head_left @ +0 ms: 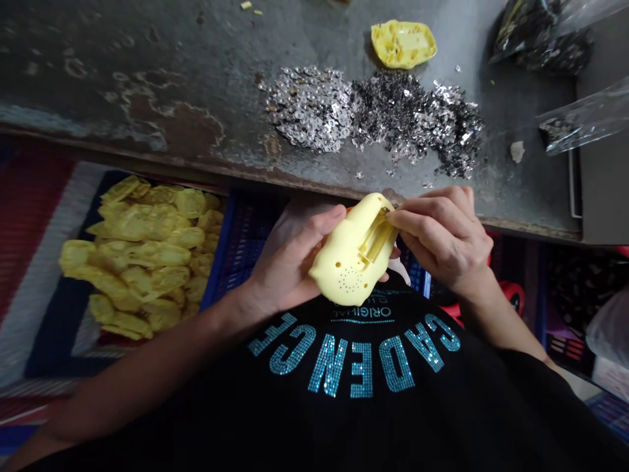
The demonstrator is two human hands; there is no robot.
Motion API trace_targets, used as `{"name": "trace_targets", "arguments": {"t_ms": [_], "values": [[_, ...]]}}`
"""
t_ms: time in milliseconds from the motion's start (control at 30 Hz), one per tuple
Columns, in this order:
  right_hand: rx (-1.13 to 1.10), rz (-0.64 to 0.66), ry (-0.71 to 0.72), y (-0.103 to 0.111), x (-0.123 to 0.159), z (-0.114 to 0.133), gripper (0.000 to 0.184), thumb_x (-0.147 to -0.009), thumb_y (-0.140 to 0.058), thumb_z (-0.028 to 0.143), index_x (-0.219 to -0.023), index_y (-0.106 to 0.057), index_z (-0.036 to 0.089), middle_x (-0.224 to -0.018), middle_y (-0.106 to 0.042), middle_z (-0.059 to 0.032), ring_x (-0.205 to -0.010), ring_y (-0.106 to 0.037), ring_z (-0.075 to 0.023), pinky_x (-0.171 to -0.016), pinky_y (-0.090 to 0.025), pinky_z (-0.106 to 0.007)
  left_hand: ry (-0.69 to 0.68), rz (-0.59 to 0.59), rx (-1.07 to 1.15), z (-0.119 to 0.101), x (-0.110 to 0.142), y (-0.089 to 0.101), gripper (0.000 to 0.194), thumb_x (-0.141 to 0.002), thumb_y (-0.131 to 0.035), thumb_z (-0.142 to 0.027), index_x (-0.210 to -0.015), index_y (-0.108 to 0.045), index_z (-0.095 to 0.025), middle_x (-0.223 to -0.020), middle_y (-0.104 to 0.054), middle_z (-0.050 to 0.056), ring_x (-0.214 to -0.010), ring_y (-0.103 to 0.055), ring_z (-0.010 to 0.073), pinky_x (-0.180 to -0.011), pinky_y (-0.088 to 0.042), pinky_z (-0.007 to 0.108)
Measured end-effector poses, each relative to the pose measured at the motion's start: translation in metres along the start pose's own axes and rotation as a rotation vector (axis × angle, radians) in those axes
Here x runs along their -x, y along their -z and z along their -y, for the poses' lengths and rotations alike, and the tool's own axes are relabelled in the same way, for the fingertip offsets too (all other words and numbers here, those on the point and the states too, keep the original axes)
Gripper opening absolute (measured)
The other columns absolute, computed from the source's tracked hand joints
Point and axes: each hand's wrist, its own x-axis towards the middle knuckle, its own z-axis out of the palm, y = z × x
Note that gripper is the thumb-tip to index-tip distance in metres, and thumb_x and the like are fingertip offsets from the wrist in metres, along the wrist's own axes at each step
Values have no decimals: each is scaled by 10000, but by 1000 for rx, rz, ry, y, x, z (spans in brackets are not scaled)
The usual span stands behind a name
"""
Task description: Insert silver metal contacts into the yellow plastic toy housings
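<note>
The left hand [291,262] curls half closed, holding 1 yellow shell [339,252]; the right hand [445,237] bends inward, fingertips pinched at its far end, pinched piece unclear.

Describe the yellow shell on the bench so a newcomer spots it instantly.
On the grey bench, find the spread of small metal pieces. Just past it lies the yellow shell, hollow side up. It sits alone, unlike the piled shells at lower left.

Small whitish lump [517,151] on tabletop [211,72]
</note>
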Motion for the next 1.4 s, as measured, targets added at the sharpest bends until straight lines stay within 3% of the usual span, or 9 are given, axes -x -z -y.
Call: {"name": "trace_targets", "arguments": {"t_ms": [200,333,433,567,733,933,1167,1300,1400], "values": [[-79,-74,-101,1,2,4,292,-1128,-723,201,-1379,-735,352,-1139,-858,-12,-949,-776,-218,-852,-564,-433,3,4,-16,-2,2,-3,660,-1077,-766,-507,-1586,-689,-94,-1224,-897,218,-872,-898,367,-582,-688,345],[-14,-79,-119,1,5,7,332,-1135,-702,227,-1417,-749,395,-1153,-853,-7,-970,-756,-234,-867,-529,-461,-2,-82,-36,-1,2,-5,680,-986,-846,-537,-1504,-746,-109,-1295,-874,250,-1068,-883,451,-657,-720,401],[47,-76,-102,-1,7,9,359,-1150,-678,253,-1466,-738,413,-1149,-860,-10,-968,-750,-244,-861,-512,-470,7,-132,-32,1,3,-5,731,-991,-799,-537,-1600,-713,-143,-1235,-885,228,-1106,-869,465,-665,-700,397],[51,-75,-67,-2,7,9,337,-1147,-680,222,-1444,-737,370,-1147,-872,-15,-955,-743,-233,-847,-511,-460,25,-118,-5,3,3,-3,801,-982,-797,-549,-1670,-660,-162,-1154,-894,201,-1055,-874,440,-640,-669,362],[51,-78,-87,-2,5,7,296,-1155,-677,256,-1409,-747,393,-1140,-865,-2,-941,-740,-230,-851,-499,-460,7,-89,-6,4,2,-1,829,-974,-845,-567,-1665,-654,-150,-1206,-890,193,-999,-889,390,-588,-650,326],[49,-92,-7,-3,4,8,233,-1138,-703,189,-1350,-748,274,-1133,-882,-27,-919,-716,-218,-818,-473,-445,18,-110,-14,5,2,-1,814,-959,-830,-600,-1633,-683,-168,-1272,-889,184,-1119,-880,423,-586,-629,315],[0,-76,-88,0,6,10,287,-1133,-715,198,-1376,-741,347,-1153,-861,-2,-955,-739,-214,-855,-495,-443,-7,-34,2,9,1,4,687,-992,-844,-573,-1489,-745,-109,-1295,-877,215,-1075,-897,409,-571,-663,299],[-29,-124,-82,2,2,11,249,-1129,-711,174,-1320,-770,323,-1145,-846,-14,-941,-728,-213,-851,-513,-440,-31,1,-13,10,3,3,694,-1044,-786,-578,-1540,-709,-98,-1237,-881,214,-1058,-901,415,-585,-678,306],[6,-131,-34,-2,3,11,246,-1137,-690,189,-1318,-781,329,-1150,-845,-11,-940,-722,-217,-838,-510,-440,-31,23,-33,9,4,-2,743,-1024,-830,-581,-1589,-680,-122,-1201,-891,197,-1005,-904,389,-543,-662,296]]}}
